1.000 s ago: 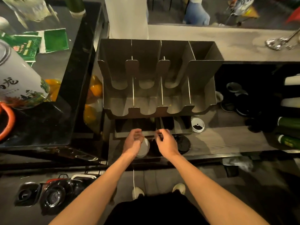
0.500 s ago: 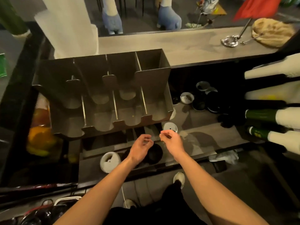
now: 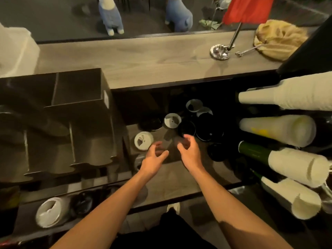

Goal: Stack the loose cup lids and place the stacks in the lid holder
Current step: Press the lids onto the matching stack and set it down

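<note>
Cup lids (image 3: 172, 120): scattered far of left hand (image 3: 154, 159) and right hand (image 3: 189, 153), both empty, relaxed. Gathering step judged; one to be grasped next.

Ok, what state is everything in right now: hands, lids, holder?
Left hand: empty, fingers loosely curled.
Right hand: empty, fingers loosely curled.
Lid holder: no lids visible in it.
Nearest white lid: loose, lying flat.
Black lids: loose, scattered, not in the holder.
White lid stack: set down outside the holder.
</note>
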